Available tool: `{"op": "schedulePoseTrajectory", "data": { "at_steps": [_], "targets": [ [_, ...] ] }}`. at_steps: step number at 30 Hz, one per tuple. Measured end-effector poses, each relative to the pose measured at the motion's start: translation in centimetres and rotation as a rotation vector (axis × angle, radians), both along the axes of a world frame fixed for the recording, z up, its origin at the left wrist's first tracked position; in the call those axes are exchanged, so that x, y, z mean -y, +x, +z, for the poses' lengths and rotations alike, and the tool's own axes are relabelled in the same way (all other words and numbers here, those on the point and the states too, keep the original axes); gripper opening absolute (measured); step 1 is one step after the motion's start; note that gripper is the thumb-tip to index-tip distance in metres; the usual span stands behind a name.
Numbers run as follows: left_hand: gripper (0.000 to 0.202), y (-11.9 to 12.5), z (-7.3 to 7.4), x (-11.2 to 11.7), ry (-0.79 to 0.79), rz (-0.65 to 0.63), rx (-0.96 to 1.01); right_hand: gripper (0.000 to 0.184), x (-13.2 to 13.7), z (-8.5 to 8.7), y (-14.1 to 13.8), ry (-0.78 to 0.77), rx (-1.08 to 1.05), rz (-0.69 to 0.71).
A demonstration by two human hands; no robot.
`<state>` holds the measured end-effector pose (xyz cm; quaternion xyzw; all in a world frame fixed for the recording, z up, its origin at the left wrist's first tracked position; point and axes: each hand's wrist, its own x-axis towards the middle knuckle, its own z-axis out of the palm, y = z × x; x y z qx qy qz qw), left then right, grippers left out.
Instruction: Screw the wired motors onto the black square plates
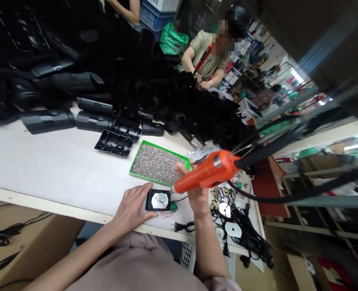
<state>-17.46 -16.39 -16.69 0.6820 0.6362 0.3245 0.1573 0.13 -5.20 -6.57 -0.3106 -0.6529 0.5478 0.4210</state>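
Note:
My right hand (pixel 197 194) is closed around an orange electric screwdriver (pixel 207 173) that hangs from a dark cable, its tip pointing down at a small black housing (pixel 157 200) with a shiny round plate inside. My left hand (pixel 133 208) lies on the left edge of that housing, fingers curled against it. A small green circuit board (pixel 173 206) with red wires sits at the housing's right side.
A green-rimmed tray (pixel 158 163) of tiny screws lies just behind the housing. Black plastic shells (pixel 100 119) are piled across the back of the white table (pixel 54 165). Cables and plugs (pixel 236 226) crowd the right edge. Another person (pixel 207 56) works at the far end.

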Motion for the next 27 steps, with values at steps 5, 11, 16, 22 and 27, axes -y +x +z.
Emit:
{"op": "schedulePoseTrajectory", "data": {
  "at_steps": [5,11,16,22,27],
  "targets": [
    [0.081,-0.2,0.2,-0.5,-0.056,-0.050,0.005,0.037,1.3,-1.3,2.7,0.251,0.731,-0.008],
    [0.064,-0.5,1.3,-1.5,-0.114,-0.098,0.005,0.030,3.9,-4.8,-0.3,0.345,0.954,0.087],
    [0.064,-1.1,1.4,-1.6,-0.122,-0.108,-0.012,0.028,2.8,-4.6,1.2,-0.185,0.263,-0.254],
    [0.056,0.3,2.8,-1.3,0.032,-0.057,0.061,0.037,2.6,-5.1,1.1,-0.698,-0.302,-0.242],
    [0.051,4.3,6.6,-3.0,-0.101,-0.038,0.410,0.028,4.3,-5.1,1.3,-0.599,-0.266,-0.242]
  ]
}}
